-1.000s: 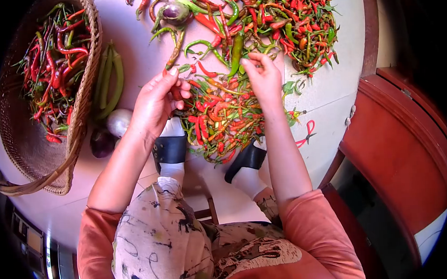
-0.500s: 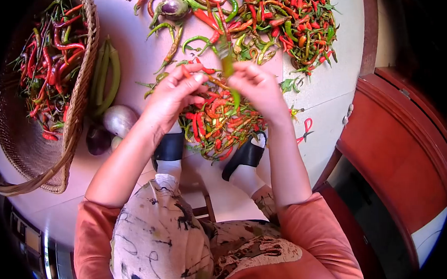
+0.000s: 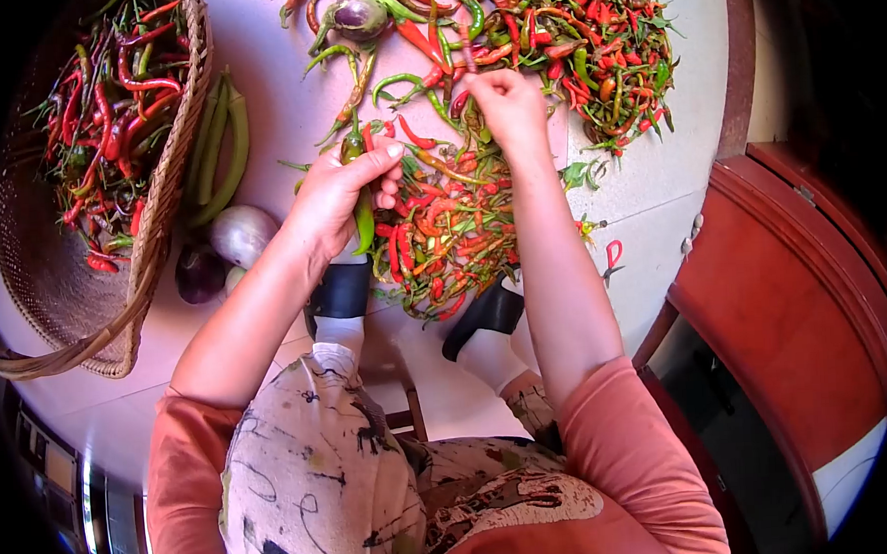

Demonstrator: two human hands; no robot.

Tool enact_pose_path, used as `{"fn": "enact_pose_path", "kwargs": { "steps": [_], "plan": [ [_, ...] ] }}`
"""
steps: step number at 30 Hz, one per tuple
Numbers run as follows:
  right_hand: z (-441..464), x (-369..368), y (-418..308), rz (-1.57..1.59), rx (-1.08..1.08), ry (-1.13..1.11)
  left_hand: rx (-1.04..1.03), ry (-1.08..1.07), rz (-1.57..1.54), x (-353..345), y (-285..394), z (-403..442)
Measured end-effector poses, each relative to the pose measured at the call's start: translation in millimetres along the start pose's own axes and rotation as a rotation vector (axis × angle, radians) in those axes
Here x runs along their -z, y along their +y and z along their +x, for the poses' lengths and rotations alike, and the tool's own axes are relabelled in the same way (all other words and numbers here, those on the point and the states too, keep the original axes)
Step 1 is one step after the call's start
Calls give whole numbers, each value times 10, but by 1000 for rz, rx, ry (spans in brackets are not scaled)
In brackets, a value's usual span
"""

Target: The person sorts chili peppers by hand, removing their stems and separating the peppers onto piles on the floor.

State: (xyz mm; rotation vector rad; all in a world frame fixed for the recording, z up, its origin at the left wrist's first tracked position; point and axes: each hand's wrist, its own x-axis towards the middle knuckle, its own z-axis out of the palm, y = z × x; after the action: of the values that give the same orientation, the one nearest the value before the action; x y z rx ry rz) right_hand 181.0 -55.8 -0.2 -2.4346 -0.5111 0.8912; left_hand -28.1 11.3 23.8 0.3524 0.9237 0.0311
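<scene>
My left hand [image 3: 346,190] is closed around a green chili pepper [image 3: 364,221] that hangs below the palm, with a bit of red chili at the fingertips. My right hand [image 3: 505,106] pinches at the near side of the upper chili heap [image 3: 592,48], where a reddish chili touches the fingertips; whether it is gripped is unclear. Beneath and between both hands lies a lower pile of small red and green chilies [image 3: 447,237]. Loose chilies and a pale purple eggplant [image 3: 358,18] rest on the floor beyond my left hand.
At the left stands a woven basket [image 3: 139,275] holding long chilies. Beside it are green luffa-like vegetables [image 3: 222,153], a pale eggplant [image 3: 244,236] and a dark one [image 3: 200,273]. Red-handled scissors [image 3: 613,257] lie right of the lower pile. Red wooden furniture [image 3: 781,292] is at the right.
The green chili has passed from my right hand to my left. My right hand first drew in toward my left with it, then moved back up to the upper heap.
</scene>
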Motion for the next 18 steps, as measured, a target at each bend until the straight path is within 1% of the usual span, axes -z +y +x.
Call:
{"fn": "enact_pose_path", "kwargs": {
  "steps": [1, 3, 4, 5, 7, 8, 9, 11, 12, 13, 15, 17, 18],
  "plan": [
    [-65, 57, 5, -2, 0, 1, 0, -1, -1, -31, 22, -11],
    [-261, 182, 19, 220, -70, -113, -43, 48, -27, -134, 57, -41],
    [-466, 183, -70, 364, -36, -155, -41, 43, -29, -164, 49, -33],
    [-601, 173, -43, 432, 10, -275, -56, 29, -79, -192, 48, -15],
    [-757, 114, -19, 486, 46, -531, -67, 14, -129, -210, 44, 13],
    [-727, 98, -27, 429, 1, -529, -68, -13, -149, -198, 46, 36],
    [-649, 67, -17, 431, 1, -529, -69, -39, -169, -182, 45, 55],
    [-390, -53, 30, 40, 160, 22, -57, -16, -177, -144, 31, 56],
    [-275, -116, -8, -17, 241, 77, -45, -30, -172, -118, 40, 49],
    [-220, -158, -25, -10, 244, 71, -34, -44, -167, -89, 50, 45],
    [-145, -202, -73, -226, 200, 83, -39, -29, -158, -37, 20, 58],
    [-82, -196, -68, -202, 195, 49, -32, 3, -99, 5, 32, 63],
    [-79, -181, -55, -169, 142, 43, -31, 4, -99, 18, 30, 65]
  ]
}}
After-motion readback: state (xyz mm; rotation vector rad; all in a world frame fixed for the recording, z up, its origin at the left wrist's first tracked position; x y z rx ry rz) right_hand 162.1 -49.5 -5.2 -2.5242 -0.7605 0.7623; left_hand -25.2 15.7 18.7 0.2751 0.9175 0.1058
